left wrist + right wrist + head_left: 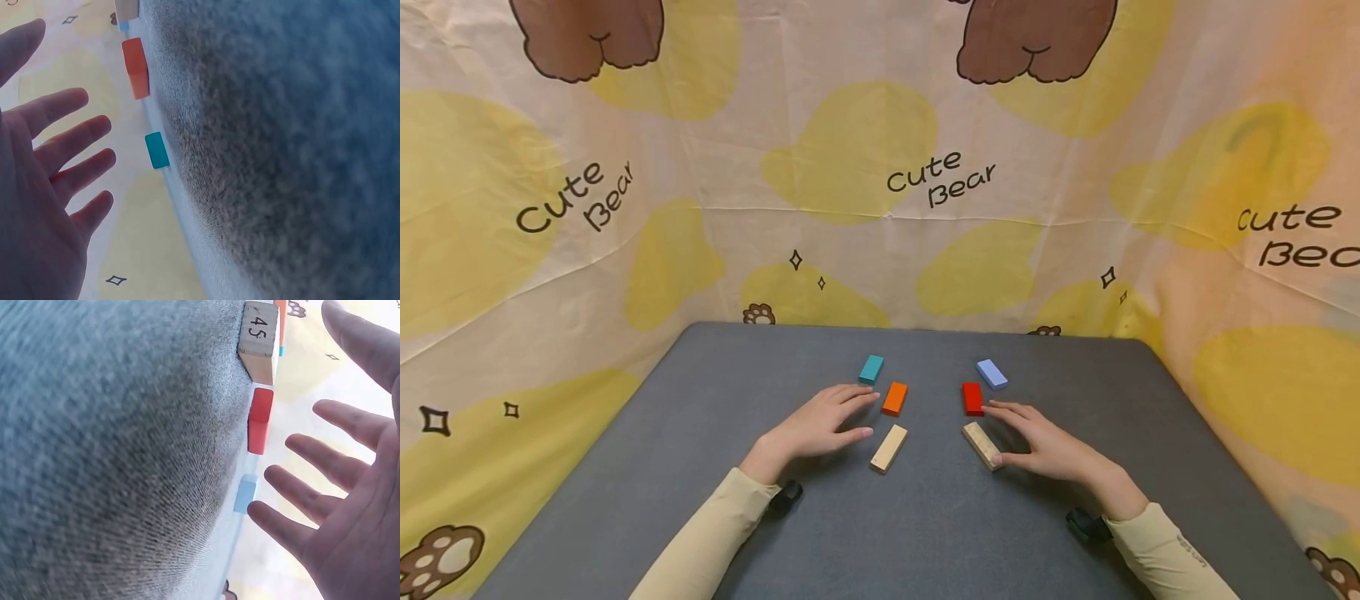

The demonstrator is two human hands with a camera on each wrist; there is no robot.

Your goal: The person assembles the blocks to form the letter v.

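Two rows of small flat blocks lie on a grey table. In the left row are a teal block [871, 368], an orange block [895, 398] and a plain wooden block [889, 449]. The right row has a light blue block [992, 374], a red block [972, 399] and another wooden block [981, 446], whose end reads 45 in the right wrist view. My left hand [827, 421] hovers left of its row, fingers spread and holding nothing. Beside the other row is my right hand [1045, 442], fingers extended; its thumb overlaps the wooden block's near end in the head view, and contact is unclear.
The grey tabletop [700, 400] has rounded far corners. Behind it and along both sides hangs a printed cloth [850, 275] with yellow patches and bear drawings. A dark band [787, 497] sits at the left wrist and a similar dark band [1086, 525] at the right.
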